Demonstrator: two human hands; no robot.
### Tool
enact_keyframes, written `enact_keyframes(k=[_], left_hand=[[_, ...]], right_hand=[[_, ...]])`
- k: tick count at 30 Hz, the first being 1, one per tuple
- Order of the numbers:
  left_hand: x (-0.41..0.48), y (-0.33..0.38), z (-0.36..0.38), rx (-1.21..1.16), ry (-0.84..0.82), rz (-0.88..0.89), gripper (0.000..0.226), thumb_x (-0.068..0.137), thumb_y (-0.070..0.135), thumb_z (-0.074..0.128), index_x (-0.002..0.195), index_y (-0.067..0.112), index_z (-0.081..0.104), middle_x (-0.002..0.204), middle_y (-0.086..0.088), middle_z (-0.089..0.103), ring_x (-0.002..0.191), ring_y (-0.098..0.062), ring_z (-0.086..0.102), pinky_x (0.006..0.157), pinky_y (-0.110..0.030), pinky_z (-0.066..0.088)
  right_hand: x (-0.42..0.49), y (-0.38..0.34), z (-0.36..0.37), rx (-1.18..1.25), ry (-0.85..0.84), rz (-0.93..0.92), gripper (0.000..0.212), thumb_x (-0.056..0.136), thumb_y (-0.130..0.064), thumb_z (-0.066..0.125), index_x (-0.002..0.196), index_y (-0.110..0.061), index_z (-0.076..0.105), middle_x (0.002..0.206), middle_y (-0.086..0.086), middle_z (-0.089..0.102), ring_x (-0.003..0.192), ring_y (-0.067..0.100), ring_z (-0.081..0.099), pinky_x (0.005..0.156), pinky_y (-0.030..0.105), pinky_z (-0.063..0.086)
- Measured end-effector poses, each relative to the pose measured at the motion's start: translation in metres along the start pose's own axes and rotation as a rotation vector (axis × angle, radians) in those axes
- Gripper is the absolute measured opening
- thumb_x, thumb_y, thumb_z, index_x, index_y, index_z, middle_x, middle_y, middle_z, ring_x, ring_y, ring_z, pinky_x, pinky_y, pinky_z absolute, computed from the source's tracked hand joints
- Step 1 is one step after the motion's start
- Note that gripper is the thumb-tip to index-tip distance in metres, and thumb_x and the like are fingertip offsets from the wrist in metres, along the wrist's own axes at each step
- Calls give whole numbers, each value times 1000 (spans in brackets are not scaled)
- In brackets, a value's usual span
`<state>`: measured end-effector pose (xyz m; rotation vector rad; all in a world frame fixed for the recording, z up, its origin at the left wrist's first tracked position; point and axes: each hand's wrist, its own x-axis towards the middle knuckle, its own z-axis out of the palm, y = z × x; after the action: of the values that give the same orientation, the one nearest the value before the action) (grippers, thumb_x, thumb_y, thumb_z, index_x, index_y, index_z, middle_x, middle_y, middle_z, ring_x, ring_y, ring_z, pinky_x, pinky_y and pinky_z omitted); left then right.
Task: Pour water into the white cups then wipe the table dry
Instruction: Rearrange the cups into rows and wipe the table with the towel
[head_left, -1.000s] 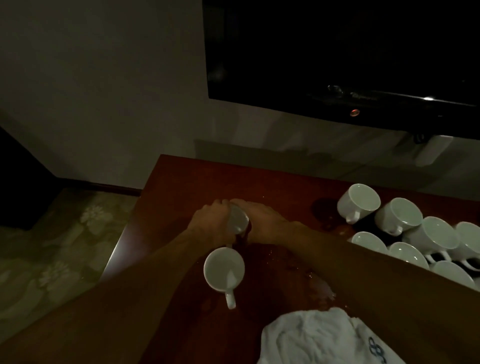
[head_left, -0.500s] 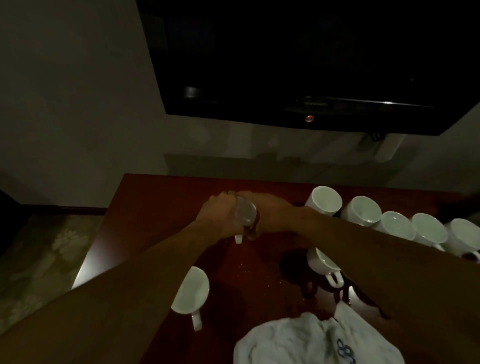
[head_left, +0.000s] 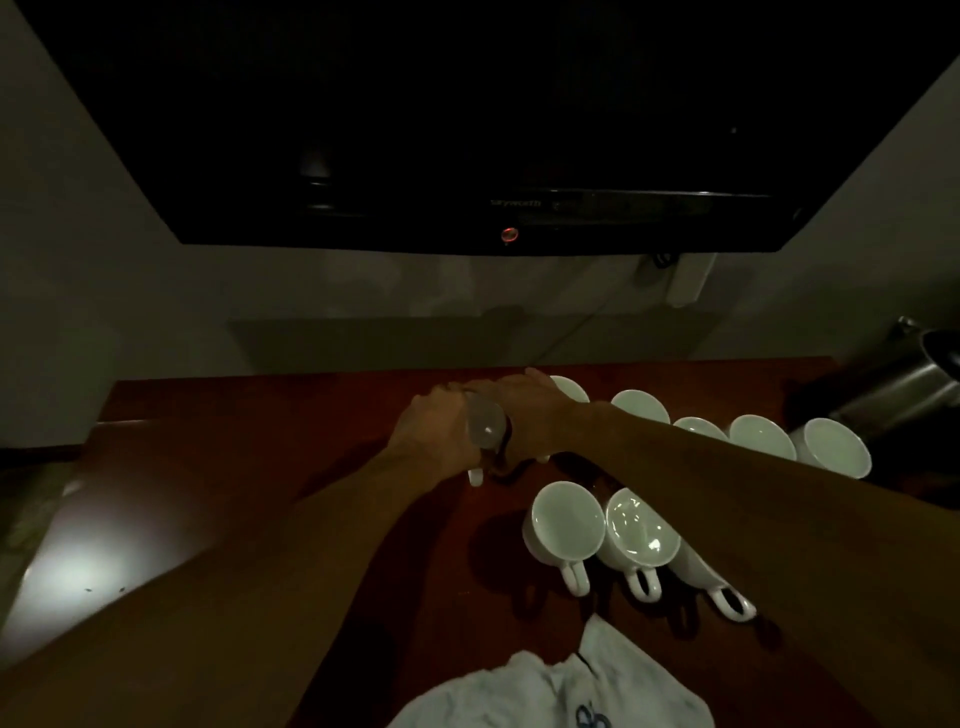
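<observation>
Both hands are on one white cup (head_left: 485, 430), mid-table and lifted clear of the top. The left hand (head_left: 436, 431) curls round its left side and the right hand (head_left: 535, 415) clasps the far/right side. The cup's mouth tilts toward the camera and its handle (head_left: 475, 475) hangs down, unused. Too dim to tell if there's water in it.

Other cups: a far row (head_left: 761, 436) of five runs right from the hands. The near cups (head_left: 566, 525) sit side by side, handles toward the near edge, and a third is mostly hidden under the right forearm.

Handling, my read:
- Glazed ceramic: rigid, light when empty, chips on knocks. The rows are packed tight, so set down slowly and don't clip a neighbour.
- Glaze gets slick when wet. A body grip with both palms works, but the handle gives better control once a cup is full.
- A full cup shifts weight and sloshes, so keep it level.

The metal kettle (head_left: 893, 389) at far right is the likely water source, and heavier, so take it by its handle. The white cloth (head_left: 519, 691) at the near edge is soft and floppy, so bunch it to wipe the table (head_left: 260, 441).
</observation>
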<state>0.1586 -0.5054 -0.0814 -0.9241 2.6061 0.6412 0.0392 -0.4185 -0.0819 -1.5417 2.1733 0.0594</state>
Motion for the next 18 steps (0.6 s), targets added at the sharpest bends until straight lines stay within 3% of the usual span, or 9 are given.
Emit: enact_keyframes(k=[7,14,18], left_hand=[[11,10,8,-29,61,-5,74,77,38,83,136,11,47,131,-8,57,116,-26,58,91,-33,49],[18,16,24,-36,91,-8,63,86,28,75,139,11,44,135,-11,52,118,-27,56,93,-35,50],[19,18,27,-6,80,-26,66,88,27,73,143,11,39,138,-12,48,120,-28,55,92,-34,49]], right_hand=[[18,26,3,-28,-43,-17,93,68,-40,86,147,-22,41,147,8,47,137,33,40,114,52,29],[23,44,23,-19,-73,-48,100,61,-49,89,143,-31,34,135,-4,54,130,22,46,118,52,22],[26,51,30,-49,-62,-51,94,65,-49,85,143,-29,37,137,-2,54,132,23,44,116,53,22]])
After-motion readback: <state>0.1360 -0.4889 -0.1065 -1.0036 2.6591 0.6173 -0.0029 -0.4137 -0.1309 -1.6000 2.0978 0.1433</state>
